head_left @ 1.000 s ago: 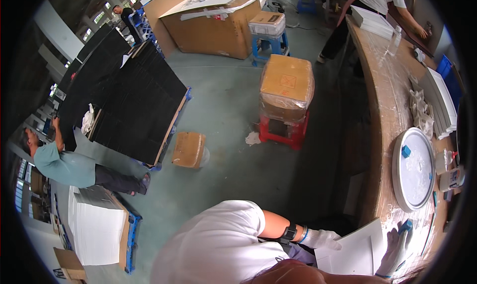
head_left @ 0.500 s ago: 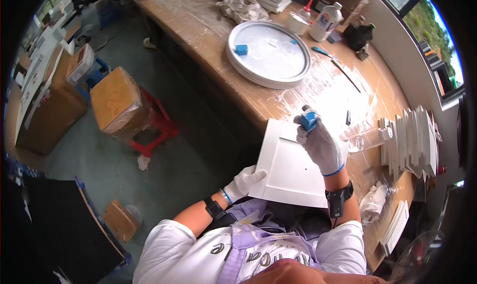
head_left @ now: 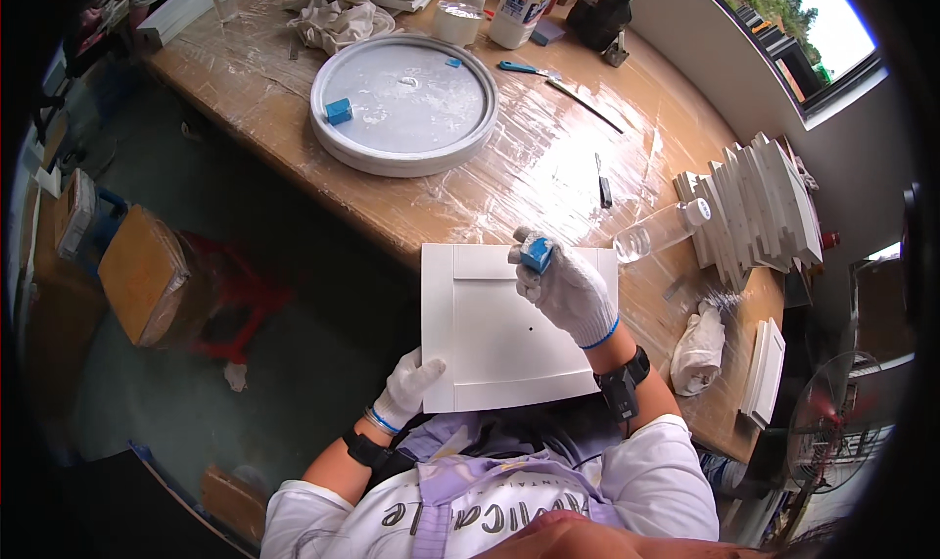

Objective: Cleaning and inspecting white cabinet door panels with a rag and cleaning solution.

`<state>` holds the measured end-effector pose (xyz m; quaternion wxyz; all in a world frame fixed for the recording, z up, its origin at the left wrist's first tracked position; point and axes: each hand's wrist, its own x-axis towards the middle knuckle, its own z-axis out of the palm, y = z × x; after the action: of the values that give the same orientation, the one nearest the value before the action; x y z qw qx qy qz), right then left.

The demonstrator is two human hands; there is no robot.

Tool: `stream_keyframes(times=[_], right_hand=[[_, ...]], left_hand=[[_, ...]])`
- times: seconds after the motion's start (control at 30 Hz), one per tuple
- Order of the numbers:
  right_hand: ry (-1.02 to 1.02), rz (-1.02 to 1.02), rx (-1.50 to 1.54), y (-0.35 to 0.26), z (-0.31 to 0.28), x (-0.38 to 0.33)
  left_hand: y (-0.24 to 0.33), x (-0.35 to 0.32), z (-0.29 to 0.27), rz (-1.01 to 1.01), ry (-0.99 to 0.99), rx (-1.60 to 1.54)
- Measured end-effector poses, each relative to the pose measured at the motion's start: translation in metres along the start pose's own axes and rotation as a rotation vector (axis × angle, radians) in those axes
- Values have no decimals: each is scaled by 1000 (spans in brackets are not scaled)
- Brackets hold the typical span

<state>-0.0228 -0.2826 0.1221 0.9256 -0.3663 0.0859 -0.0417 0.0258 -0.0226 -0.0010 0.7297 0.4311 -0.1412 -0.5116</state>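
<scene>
Wooden workbench (head_left: pixel 548 167) beneath window (head_left: pixel 783 21), grey-green floor (head_left: pixel 245 344).

Gloved hands work a white square panel (head_left: pixel 499 329) at a wooden table (head_left: pixel 548 167).
The right hand (head_left: pixel 563 285) presses a small blue block (head_left: pixel 536 254) against the panel's top edge; the left hand (head_left: pixel 411 388) grips its lower left corner.

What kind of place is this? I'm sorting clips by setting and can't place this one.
Probably a small workshop for finishing white panels. The right hand presses a small blue block on a white square panel, stacked white panels sit on the plastic-wrapped workbench, and glue bottles stand behind.
</scene>
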Motion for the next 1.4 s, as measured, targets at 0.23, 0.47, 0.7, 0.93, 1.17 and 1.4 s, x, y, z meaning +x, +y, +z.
stream_keyframes(times=[0.23, 0.47, 0.7, 0.93, 1.17, 1.4], right_hand=[[234, -43, -132, -34, -19, -35], [709, -197, -1449, -84, -19, -74], [216, -371, -2033, -84, -24, -61], [32, -348, -2162, -81, -22, -49], [20, -255, -2274, -80, -15, -43], [-22, -229, -2333, -80, -14, -46]], left_hand=[[4, -11, -8, 9, 8, -69], [20, -34, -20, -7, 90, -68], [16, -43, -26, 5, 117, -15], [15, -44, -25, 20, 140, -40], [13, -44, -27, 6, 167, 1], [14, -43, -25, 9, 175, -10]])
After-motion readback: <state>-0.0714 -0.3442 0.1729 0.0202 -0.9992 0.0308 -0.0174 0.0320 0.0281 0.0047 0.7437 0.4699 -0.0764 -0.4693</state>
